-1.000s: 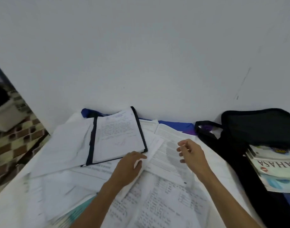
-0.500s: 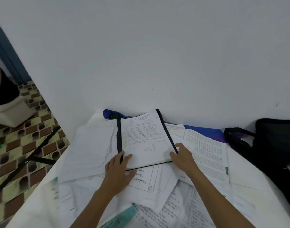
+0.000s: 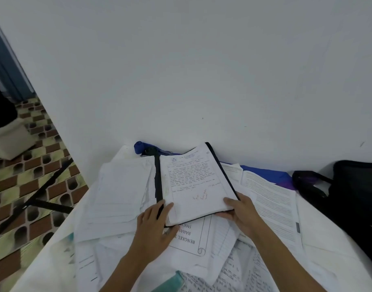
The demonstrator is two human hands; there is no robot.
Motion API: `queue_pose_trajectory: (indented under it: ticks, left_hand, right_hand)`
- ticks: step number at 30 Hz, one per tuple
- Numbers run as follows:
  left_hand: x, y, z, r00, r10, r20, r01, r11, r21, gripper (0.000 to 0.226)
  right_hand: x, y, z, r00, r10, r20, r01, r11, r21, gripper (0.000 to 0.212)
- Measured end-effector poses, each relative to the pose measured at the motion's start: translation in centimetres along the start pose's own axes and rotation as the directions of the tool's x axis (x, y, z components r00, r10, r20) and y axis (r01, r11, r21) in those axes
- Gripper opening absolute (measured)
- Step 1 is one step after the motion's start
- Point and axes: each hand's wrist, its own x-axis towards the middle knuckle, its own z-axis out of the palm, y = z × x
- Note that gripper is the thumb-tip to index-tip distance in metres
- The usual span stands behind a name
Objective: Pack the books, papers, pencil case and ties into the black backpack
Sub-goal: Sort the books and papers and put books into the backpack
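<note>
A black-edged folder (image 3: 195,182) with a handwritten sheet on top lies on a heap of loose white papers (image 3: 122,192) near the wall. My left hand (image 3: 154,226) rests on its near left corner, fingers over the black spine. My right hand (image 3: 242,211) grips its near right corner, thumb on the page. The black backpack (image 3: 349,192) stands at the right edge, its strap looped toward the papers. A blue cloth (image 3: 265,173), perhaps a tie, shows behind the folder along the wall.
A printed page (image 3: 271,205) lies right of the folder. A teal book corner (image 3: 170,283) pokes out at the near edge. The white wall rises just behind. Left of the table drops a patterned tile floor (image 3: 22,186) with black table legs.
Both hands moved forward onto the folder's near corners and now hold it. The camera swung left, so the backpack slid to the right edge and its books left view.
</note>
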Motion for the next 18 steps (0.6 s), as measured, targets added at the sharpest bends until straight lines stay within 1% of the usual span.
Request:
queue_pose_trajectory:
  ticks: [3,4,5,6,7,8,10,13,14,15,16,17,18]
  left_hand:
    - [-0.4,-0.4,-0.7,0.990,0.140,-0.021,-0.139,0.990,0.032,0.058]
    - [-0.5,-0.7,-0.9,0.985,0.167,-0.041,-0.164,0.985,0.051,0.063]
    - [-0.6,-0.9,-1.1,0.983,0.168,-0.077,-0.163,0.984,0.071,0.074]
    - [-0.7,-1.3,-1.2,0.981,0.146,-0.125,-0.134,0.986,0.102,0.086]
    - [-0.8,-1.7,-1.2,0.974,0.117,-0.194,-0.089,0.985,0.147,0.091]
    - [-1.0,-1.8,-1.3,0.962,0.090,-0.258,-0.042,0.982,0.186,0.092]
    - [-1.3,-2.0,-1.6,0.929,0.058,-0.365,0.039,0.967,0.251,0.088]
    - [-1.2,-2.8,-2.8,0.845,-0.031,-0.534,0.187,0.952,0.241,0.067]
    - [-0.9,-3.0,-3.5,0.797,-0.101,-0.595,0.261,0.947,0.188,0.062]
    - [-0.3,-2.9,-4.2,0.732,-0.211,-0.648,0.327,0.943,0.063,0.062]
    - [0.4,-2.6,-4.8,0.649,-0.361,-0.670,0.370,0.919,-0.137,0.071]
    - [1.2,-2.1,-5.4,0.576,-0.530,-0.622,0.357,0.848,-0.392,0.083]
    - [2.1,-1.4,-5.7,0.552,-0.671,-0.496,0.297,0.713,-0.635,0.092]
  right_hand:
    - [-1.2,0.0,-1.5,1.000,-0.028,-0.010,0.029,0.991,0.133,0.033]
    - [-1.6,-0.1,-2.2,0.999,-0.034,-0.020,0.037,0.988,0.152,0.032]
    - [-2.0,-0.3,-3.1,0.999,-0.039,-0.034,0.044,0.985,0.165,0.031]
    - [-2.4,-0.5,-4.0,0.998,-0.041,-0.048,0.048,0.984,0.169,0.031]
    - [-2.9,-0.6,-4.8,0.997,-0.044,-0.057,0.054,0.984,0.169,0.031]
    - [-3.4,-0.6,-5.7,0.996,-0.048,-0.070,0.059,0.984,0.167,0.031]
    - [-4.2,-0.2,-7.3,0.994,-0.052,-0.096,0.067,0.983,0.169,0.032]
    - [-5.3,0.8,-8.9,0.989,-0.052,-0.138,0.075,0.983,0.168,0.034]
    - [-5.6,1.1,-9.3,0.989,-0.048,-0.143,0.072,0.983,0.170,0.035]
    - [-5.8,1.5,-9.7,0.989,-0.042,-0.142,0.066,0.983,0.171,0.036]
    - [-6.1,1.9,-9.8,0.990,-0.031,-0.138,0.054,0.984,0.167,0.038]
    - [-6.3,2.3,-9.8,0.992,-0.015,-0.128,0.036,0.986,0.160,0.039]
    - [-6.5,2.6,-9.7,0.993,0.003,-0.119,0.015,0.988,0.153,0.040]
